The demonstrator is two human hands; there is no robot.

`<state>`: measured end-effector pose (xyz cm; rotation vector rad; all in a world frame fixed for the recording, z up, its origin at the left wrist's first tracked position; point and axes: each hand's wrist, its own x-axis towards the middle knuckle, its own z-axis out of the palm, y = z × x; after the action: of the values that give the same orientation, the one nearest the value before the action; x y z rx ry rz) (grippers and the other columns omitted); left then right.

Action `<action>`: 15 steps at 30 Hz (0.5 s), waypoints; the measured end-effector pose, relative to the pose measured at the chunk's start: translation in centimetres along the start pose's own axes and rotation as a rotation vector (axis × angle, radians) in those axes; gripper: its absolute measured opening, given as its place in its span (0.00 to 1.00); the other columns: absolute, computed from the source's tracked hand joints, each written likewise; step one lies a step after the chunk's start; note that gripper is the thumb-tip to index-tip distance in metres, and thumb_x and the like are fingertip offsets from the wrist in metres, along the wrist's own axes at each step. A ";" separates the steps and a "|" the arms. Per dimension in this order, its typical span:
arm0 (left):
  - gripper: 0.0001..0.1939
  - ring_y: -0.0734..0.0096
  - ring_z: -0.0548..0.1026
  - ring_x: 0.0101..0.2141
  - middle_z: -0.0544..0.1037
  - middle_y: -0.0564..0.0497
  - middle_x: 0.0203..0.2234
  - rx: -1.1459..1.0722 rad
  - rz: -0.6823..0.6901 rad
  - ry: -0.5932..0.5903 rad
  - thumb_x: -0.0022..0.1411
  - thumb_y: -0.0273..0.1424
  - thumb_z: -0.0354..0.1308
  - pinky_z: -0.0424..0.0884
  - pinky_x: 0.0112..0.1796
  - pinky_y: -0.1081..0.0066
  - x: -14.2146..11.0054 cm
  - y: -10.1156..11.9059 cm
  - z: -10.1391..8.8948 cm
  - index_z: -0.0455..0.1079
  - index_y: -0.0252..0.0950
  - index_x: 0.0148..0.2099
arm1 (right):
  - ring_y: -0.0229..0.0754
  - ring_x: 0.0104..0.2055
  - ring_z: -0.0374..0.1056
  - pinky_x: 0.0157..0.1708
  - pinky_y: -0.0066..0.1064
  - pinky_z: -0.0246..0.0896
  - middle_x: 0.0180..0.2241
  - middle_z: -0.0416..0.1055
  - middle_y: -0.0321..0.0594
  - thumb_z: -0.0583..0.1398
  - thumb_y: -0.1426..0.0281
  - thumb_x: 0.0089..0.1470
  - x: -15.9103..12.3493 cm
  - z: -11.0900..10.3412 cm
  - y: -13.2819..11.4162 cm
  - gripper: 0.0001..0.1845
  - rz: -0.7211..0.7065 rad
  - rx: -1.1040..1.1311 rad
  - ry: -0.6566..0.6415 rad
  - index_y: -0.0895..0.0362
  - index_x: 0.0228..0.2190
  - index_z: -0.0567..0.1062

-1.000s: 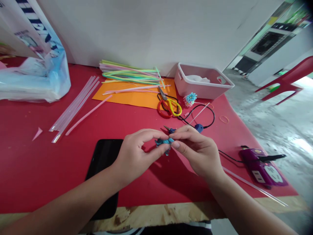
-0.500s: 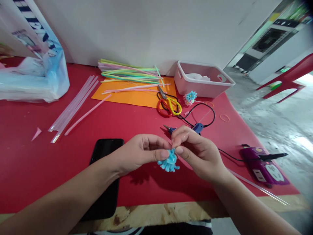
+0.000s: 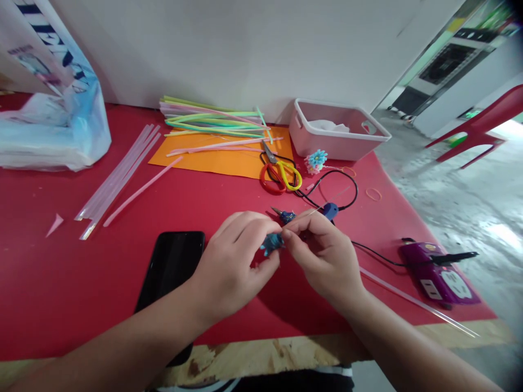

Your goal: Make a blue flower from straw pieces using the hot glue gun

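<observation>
1. Fingers [image 3: 255, 231] of the left hand [image 3: 231, 264] curl over a blue fuzzy piece [image 3: 271, 245], clamped on it with the thumb below; it sits on the near side of the scissors [image 3: 281, 171], blurred and partly covered.
2. Fingertips of the right hand [image 3: 327, 258] are pinched together at the right edge of that piece; whether they grip it or the thin strand [image 3: 341, 193] emerging above this hand, I cannot tell.
3. Far left of the scissors stands a printed plastic bag [image 3: 87, 125].
4. Clear rods [image 3: 118, 179] lie closer in on that side, with a pink pipe cleaner [image 3: 141, 192] just beside them.
5. A black smartphone [image 3: 175, 261] lies nearer the person, left of the scissors, partly under the left forearm.
6. Orange paper [image 3: 229, 165] lies partly beneath the scissors; behind them, to the left, is a bundle of pipe cleaners [image 3: 216, 117].
7. Right of the scissors, a blue-and-pink pipe-cleaner flower [image 3: 316, 159] lies in front of a pink plastic bin [image 3: 339, 146].
8. Farther right and nearer the person sits a purple power adapter [image 3: 441, 272].
</observation>
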<state>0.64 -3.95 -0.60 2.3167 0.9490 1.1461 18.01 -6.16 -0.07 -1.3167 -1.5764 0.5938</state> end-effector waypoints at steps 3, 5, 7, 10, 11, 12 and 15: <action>0.07 0.63 0.77 0.42 0.80 0.46 0.39 -0.008 -0.061 -0.026 0.62 0.26 0.60 0.71 0.45 0.67 -0.1 0.1 0.0 0.71 0.36 0.43 | 0.38 0.31 0.67 0.32 0.31 0.63 0.27 0.72 0.36 0.61 0.74 0.55 -0.1 0.2 -0.1 0.06 0.004 -0.014 0.012 0.54 0.27 0.74; 0.05 0.66 0.78 0.39 0.81 0.48 0.37 -0.096 -0.173 -0.035 0.62 0.27 0.62 0.71 0.43 0.69 0.0 0.0 0.0 0.72 0.37 0.42 | 0.38 0.32 0.68 0.33 0.31 0.63 0.28 0.73 0.37 0.62 0.73 0.56 0.0 0.1 0.0 0.05 0.019 0.016 -0.001 0.54 0.28 0.76; 0.07 0.68 0.79 0.39 0.81 0.50 0.37 -0.275 -0.323 -0.045 0.61 0.30 0.65 0.72 0.41 0.71 0.1 -0.2 0.0 0.73 0.38 0.42 | 0.37 0.32 0.69 0.33 0.30 0.64 0.29 0.74 0.37 0.64 0.72 0.56 0.1 -0.2 0.2 0.03 0.052 0.100 -0.037 0.55 0.30 0.78; 0.12 0.68 0.80 0.40 0.81 0.51 0.37 -0.657 -0.553 -0.079 0.55 0.33 0.71 0.75 0.42 0.72 0.5 -0.3 -0.1 0.73 0.38 0.40 | 0.36 0.32 0.70 0.33 0.28 0.66 0.30 0.73 0.35 0.67 0.70 0.55 0.5 -0.9 0.7 0.01 0.130 0.304 -0.119 0.54 0.31 0.80; 0.14 0.68 0.80 0.39 0.81 0.52 0.36 -0.780 -0.619 -0.105 0.53 0.32 0.72 0.76 0.41 0.71 0.7 -0.3 -0.2 0.73 0.37 0.39 | 0.35 0.32 0.70 0.33 0.28 0.67 0.30 0.72 0.35 0.68 0.69 0.54 0.7 -1.1 0.9 0.01 0.164 0.383 -0.156 0.53 0.31 0.81; 0.15 0.69 0.81 0.37 0.81 0.52 0.34 -0.886 -0.675 -0.141 0.51 0.31 0.73 0.76 0.39 0.71 0.9 -0.3 -0.2 0.72 0.36 0.38 | 0.34 0.32 0.70 0.33 0.27 0.68 0.30 0.72 0.34 0.68 0.69 0.54 0.8 -1.4 1.0 0.01 0.200 0.464 -0.199 0.53 0.31 0.81; 0.17 0.74 0.79 0.29 0.79 0.55 0.28 -1.091 -0.770 -0.227 0.48 0.28 0.75 0.75 0.32 0.75 1.2 -0.2 -0.3 0.69 0.34 0.34 | 0.35 0.34 0.71 0.35 0.28 0.70 0.32 0.73 0.35 0.71 0.69 0.51 1.2 -1.9 1.3 0.04 0.311 0.680 -0.341 0.53 0.31 0.82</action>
<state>0.81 -2.89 0.14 1.0244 0.7241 0.7297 20.39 -5.07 0.05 -0.9615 -1.2476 1.4639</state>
